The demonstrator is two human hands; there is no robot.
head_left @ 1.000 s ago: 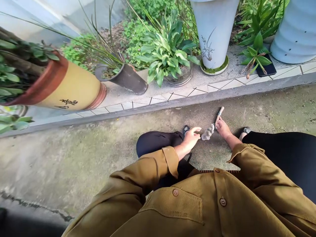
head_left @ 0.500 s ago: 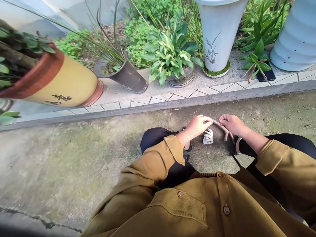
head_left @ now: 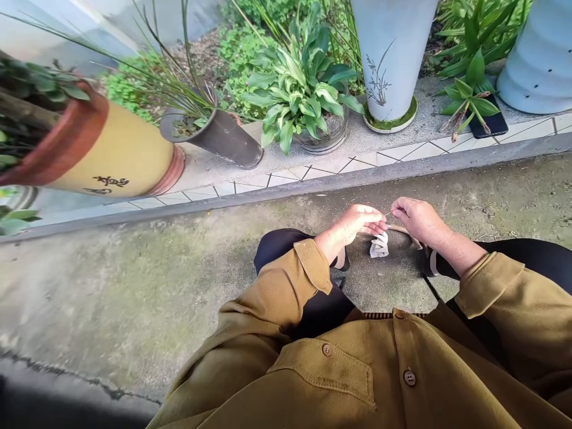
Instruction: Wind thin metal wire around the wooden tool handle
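Note:
My left hand (head_left: 360, 221) has its fingers closed at the pale, wrapped-looking end of a brown wooden stick (head_left: 404, 231). Earlier the stick showed a fork; now part of it is hidden by my hands. Just to the right, my right hand (head_left: 415, 219) is raised with thumb and forefinger pinched together. Whatever is in that pinch, perhaps something very thin, is too small to name. A small gap separates the fingertips of my two hands. Below them a crumpled white glove-like cloth (head_left: 379, 245) lies on the concrete between my feet.
A tiled ledge (head_left: 286, 174) runs across ahead of me. On it stand a yellow pot (head_left: 129, 149), a tilted dark pot (head_left: 232, 140), a leafy plant (head_left: 308, 89), a tall white planter (head_left: 388, 59), a ribbed planter (head_left: 536, 71) and a black phone (head_left: 491, 122).
My right hand has lifted slightly and moved right, away from the stick's end. The left fingers have spread along that end, and the stick has turned so its fork shows less.

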